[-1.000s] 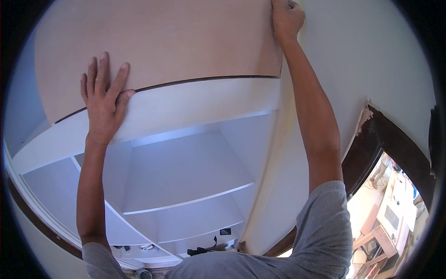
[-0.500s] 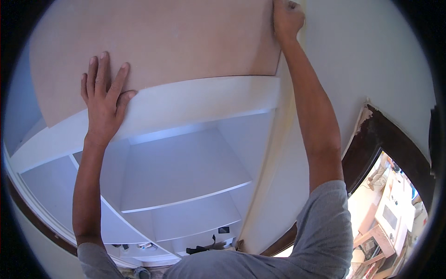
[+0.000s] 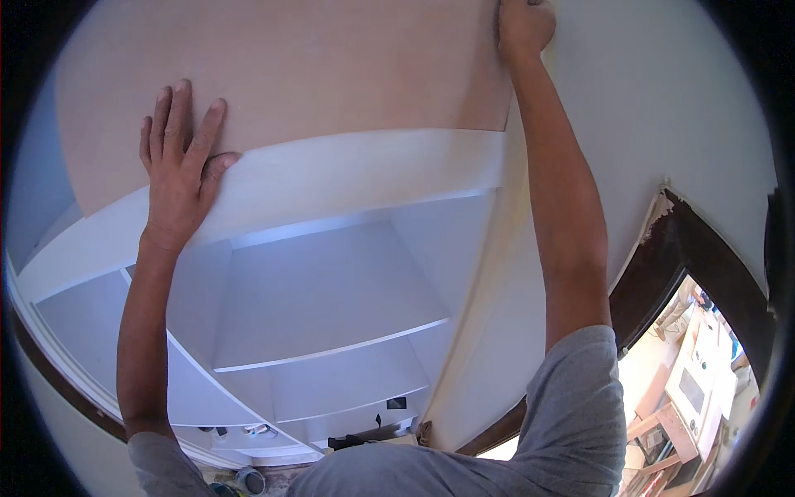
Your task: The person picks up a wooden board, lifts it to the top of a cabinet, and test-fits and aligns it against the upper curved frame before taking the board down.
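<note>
A large flat brown board (image 3: pixel 348 66) rests with its lower edge along the white top rail (image 3: pixel 356 166) of a built-in cabinet. My left hand (image 3: pixel 175 178) lies against the board's lower left part with fingers spread, its thumb near the rail and its palm over the rail. Up at the board's right edge, beside the wall, my right hand (image 3: pixel 527 29) has its fingers curled and closed at that edge. The top frame border cuts off part of this hand, so the fingertips are not fully visible. Both arms are raised.
Below is the white cabinet with open shelves (image 3: pixel 331 298) and a divider. Small dark items (image 3: pixel 364 437) lie on the lowest shelf. A grey wall (image 3: pixel 629 108) stands at right, with a dark door frame (image 3: pixel 720 248). Through the doorway shows a wooden workbench (image 3: pixel 691 381).
The board has slid slightly right, its lower right corner closer to the rail's end. My right hand has moved up and right with the edge. My left hand sits slightly higher.
</note>
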`<state>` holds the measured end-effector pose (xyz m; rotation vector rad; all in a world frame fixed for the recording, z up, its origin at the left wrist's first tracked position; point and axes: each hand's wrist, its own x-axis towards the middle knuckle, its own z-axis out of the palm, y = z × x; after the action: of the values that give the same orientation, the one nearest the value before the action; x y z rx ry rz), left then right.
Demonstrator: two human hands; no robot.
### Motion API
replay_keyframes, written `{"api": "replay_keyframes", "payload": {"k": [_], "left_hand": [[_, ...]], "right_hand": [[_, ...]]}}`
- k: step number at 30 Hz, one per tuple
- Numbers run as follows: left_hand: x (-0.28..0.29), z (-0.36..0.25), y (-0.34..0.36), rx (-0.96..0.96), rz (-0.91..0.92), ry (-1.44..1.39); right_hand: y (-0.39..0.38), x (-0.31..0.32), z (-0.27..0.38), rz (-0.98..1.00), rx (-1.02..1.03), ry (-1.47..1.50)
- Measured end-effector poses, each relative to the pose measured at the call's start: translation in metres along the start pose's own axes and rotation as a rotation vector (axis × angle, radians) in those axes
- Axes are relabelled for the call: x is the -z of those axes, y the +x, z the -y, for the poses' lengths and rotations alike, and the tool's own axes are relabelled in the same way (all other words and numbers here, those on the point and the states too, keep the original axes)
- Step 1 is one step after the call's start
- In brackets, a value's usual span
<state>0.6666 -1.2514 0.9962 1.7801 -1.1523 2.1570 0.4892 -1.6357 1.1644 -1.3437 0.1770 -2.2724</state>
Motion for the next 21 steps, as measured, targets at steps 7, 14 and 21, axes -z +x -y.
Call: {"api": "replay_keyframes", "payload": {"k": [7,14,21], "left_hand": [[0.012,0.017,-0.013,0.025,0.060,-0.037],[0.032,0.018,-0.010,0.080,0.133,-0.132],[0.050,0.135,-0.011,0.509,-0.474,0.333]], "right_hand": [[0.048,-0.025,-0.005,0.318,-0.031,-0.092],[0.096,-0.032,-0.035,0.531,-0.166,0.127],[0.092,-0.051,-0.046,0.433,-0.235,0.277]]}}
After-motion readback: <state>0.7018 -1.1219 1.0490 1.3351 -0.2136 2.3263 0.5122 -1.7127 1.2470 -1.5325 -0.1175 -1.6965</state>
